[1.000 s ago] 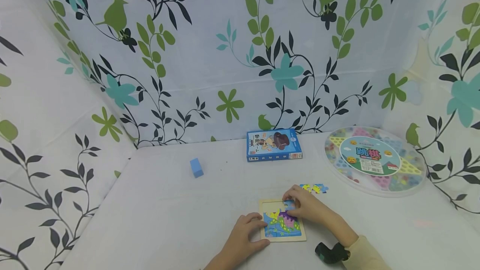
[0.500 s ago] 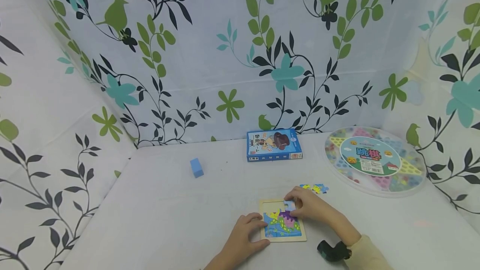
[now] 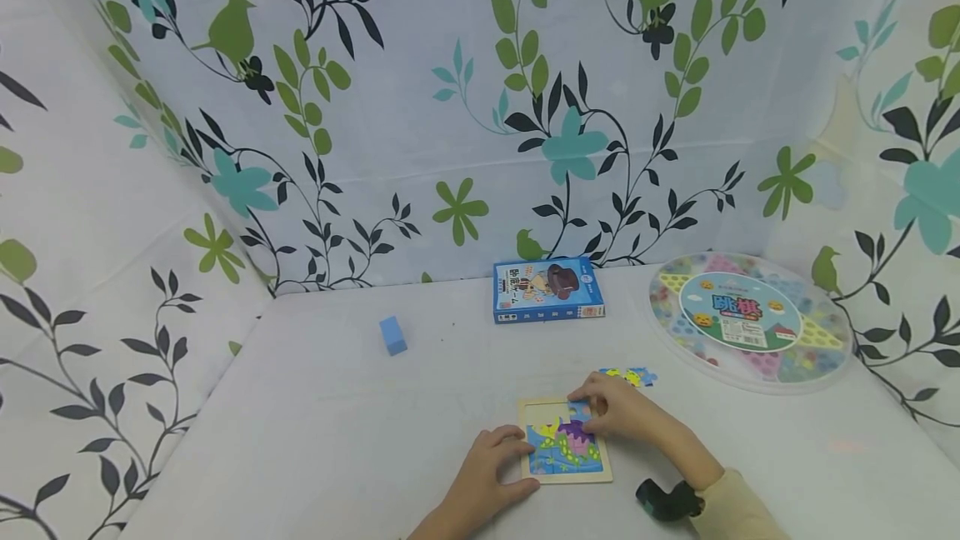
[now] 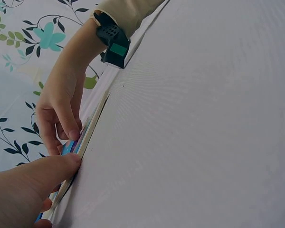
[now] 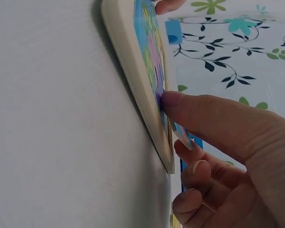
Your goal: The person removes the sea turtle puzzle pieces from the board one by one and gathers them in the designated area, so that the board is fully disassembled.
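Observation:
A small wooden-framed jigsaw puzzle (image 3: 573, 479) lies on the white table, showing a yellow, purple and pink animal on blue. My left hand (image 3: 483, 473) holds its left side, fingers on the left edge and thumb at the near-left corner. At the far-right corner, my right hand (image 3: 618, 411) pinches a blue puzzle piece (image 5: 183, 137) between thumb and index finger. In the right wrist view this piece is tilted against the frame, the thumb tip right over the purple part. The far-left part of the frame shows bare wood.
Loose puzzle pieces (image 3: 637, 377) lie just beyond my right hand. Farther back are a blue game box (image 3: 547, 290) and a round Chinese checkers set (image 3: 750, 323). A blue block (image 3: 393, 336) sits to the left. Patterned cloth hangs behind.
The right hand has shifted slightly right, and the blue piece in its fingers has changed its tilt, looking paler half a second ago. The left hand and the frame have stayed still.

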Available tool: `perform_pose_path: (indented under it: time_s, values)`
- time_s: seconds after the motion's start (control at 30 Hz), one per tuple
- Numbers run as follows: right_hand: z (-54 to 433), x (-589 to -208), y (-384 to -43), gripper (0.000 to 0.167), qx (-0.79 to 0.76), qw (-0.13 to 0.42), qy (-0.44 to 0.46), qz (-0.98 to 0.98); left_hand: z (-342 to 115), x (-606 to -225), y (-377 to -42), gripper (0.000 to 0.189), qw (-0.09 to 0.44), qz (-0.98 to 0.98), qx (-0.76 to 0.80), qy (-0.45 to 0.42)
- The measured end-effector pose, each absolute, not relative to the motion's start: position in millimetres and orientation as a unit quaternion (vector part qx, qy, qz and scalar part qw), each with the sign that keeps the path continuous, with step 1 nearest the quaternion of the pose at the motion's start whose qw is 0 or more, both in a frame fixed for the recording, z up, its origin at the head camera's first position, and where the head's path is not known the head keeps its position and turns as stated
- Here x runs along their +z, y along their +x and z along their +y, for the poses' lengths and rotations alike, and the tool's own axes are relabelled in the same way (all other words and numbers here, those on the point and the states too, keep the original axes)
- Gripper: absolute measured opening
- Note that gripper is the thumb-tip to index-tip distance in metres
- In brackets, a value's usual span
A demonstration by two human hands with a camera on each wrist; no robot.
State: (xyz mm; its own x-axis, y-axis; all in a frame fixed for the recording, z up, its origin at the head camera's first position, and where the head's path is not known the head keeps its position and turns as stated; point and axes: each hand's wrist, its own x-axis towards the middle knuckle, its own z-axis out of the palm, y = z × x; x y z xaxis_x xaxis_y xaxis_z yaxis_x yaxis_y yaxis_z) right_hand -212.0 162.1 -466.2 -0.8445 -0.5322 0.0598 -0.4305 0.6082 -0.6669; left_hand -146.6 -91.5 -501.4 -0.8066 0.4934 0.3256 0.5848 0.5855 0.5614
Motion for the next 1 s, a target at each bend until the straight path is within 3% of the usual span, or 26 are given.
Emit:
perform_pose_path:
  time_s: [0.3, 0.7, 1.0]
  values:
    - [165, -467, -214, 0.038, -0.352, 0.073, -0.263, 0.895, -91, -501, -147, 0.038, 0.076, -0.882, -0.343, -0.313]
    - [167, -467, -216, 0.027, -0.352, 0.035, -0.289, 0.890, -92, -504, -149, 0.037, 0.089, -0.878, -0.346, -0.318]
    - [178, -460, -217, 0.024, -0.357, 0.028, -0.288, 0.888, -92, -504, -147, 0.039, 0.072, -0.887, -0.340, -0.304]
